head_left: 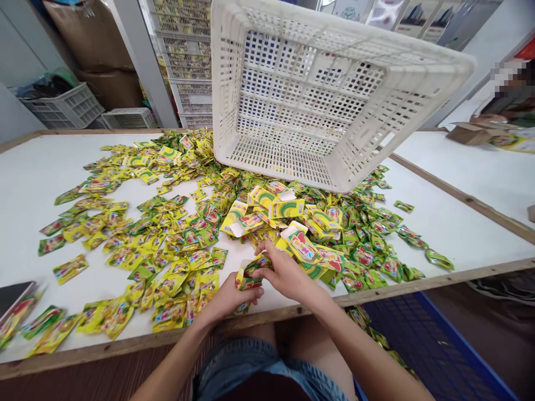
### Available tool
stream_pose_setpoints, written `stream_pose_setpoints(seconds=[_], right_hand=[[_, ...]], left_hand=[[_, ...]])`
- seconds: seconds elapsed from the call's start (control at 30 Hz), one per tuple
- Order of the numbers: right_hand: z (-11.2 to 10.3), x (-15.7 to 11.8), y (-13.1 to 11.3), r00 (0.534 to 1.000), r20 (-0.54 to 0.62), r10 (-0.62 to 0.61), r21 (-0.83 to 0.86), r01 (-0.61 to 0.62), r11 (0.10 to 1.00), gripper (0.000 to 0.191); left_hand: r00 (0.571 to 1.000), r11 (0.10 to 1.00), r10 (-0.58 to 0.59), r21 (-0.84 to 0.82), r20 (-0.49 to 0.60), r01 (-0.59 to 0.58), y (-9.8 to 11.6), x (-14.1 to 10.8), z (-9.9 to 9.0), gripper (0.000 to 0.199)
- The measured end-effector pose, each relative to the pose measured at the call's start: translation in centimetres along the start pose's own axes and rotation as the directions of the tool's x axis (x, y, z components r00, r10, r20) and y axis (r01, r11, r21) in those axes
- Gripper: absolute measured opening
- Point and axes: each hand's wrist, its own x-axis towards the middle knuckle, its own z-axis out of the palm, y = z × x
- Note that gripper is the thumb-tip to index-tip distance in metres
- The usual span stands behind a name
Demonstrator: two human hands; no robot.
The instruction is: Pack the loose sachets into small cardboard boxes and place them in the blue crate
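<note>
Near the table's front edge, my left hand is closed around a small yellow candy box, mostly hidden by my fingers. My right hand is at the box's open end, thumb and fingers pinched on small green candy packets. How many it holds I cannot tell. Just beyond my right hand lies a pile of yellow and green candy boxes, several with white flaps open. Loose yellow packets spread to the left, and green packets to the right.
A large white plastic crate rests tilted on the packets, its open side towards me. A wooden strip edges the white table. At far left lies a dark flat device. A blue crate stands below right; a cardboard box sits at right.
</note>
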Motion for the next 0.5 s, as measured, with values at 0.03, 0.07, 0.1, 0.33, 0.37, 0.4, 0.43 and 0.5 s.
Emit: stream_pose_setpoints(seconds=[0.03, 0.07, 0.1, 0.33, 0.37, 0.4, 0.43, 0.5], right_hand=[[0.1, 0.0, 0.1, 1.000, 0.009, -0.001, -0.019, 0.001, 1.000, 0.016], [0.2, 0.1, 0.1, 1.000, 0.028, -0.014, -0.053, 0.016, 0.998, 0.007], [0.3, 0.1, 0.1, 0.998, 0.045, -0.037, -0.093, 0.041, 0.995, 0.004], [1.5, -0.3, -0.5, 0.983, -0.039, -0.181, -0.113, 0.176, 0.978, 0.011], [1.7, -0.5, -0.4, 0.985, -0.065, -0.162, -0.077, 0.157, 0.985, 0.017], [1.8, -0.8, -0.3, 0.984, -0.102, -0.144, -0.045, 0.140, 0.989, 0.021], [1.9, -1.0, -0.1, 0.981, -0.145, -0.130, -0.024, 0.128, 0.992, 0.021], [1.9, -1.4, 0.2, 0.969, -0.217, -0.119, -0.023, 0.117, 0.993, 0.016]], left_hand=[[1.000, 1.000, 0.005, -0.001, 0.009, -0.005, 0.0, -0.1, 0.0, 0.024], [1.000, 1.000, 0.008, 0.005, 0.018, -0.008, 0.1, -0.1, 0.1, 0.024], [1.000, 1.000, 0.011, 0.009, 0.021, -0.011, 0.0, -0.1, 0.2, 0.022], [0.987, 0.997, 0.055, -0.039, -0.153, -0.062, -0.7, 0.3, 0.8, 0.019], [0.982, 0.997, 0.056, -0.047, -0.178, -0.065, -0.6, 0.3, 0.9, 0.022], [0.980, 0.996, 0.047, -0.060, -0.194, -0.060, -0.6, 0.3, 1.0, 0.025], [0.979, 0.996, 0.030, -0.080, -0.201, -0.047, -0.4, 0.3, 1.2, 0.029], [0.982, 0.994, 0.004, -0.110, -0.190, -0.025, -0.2, 0.3, 1.4, 0.034]])
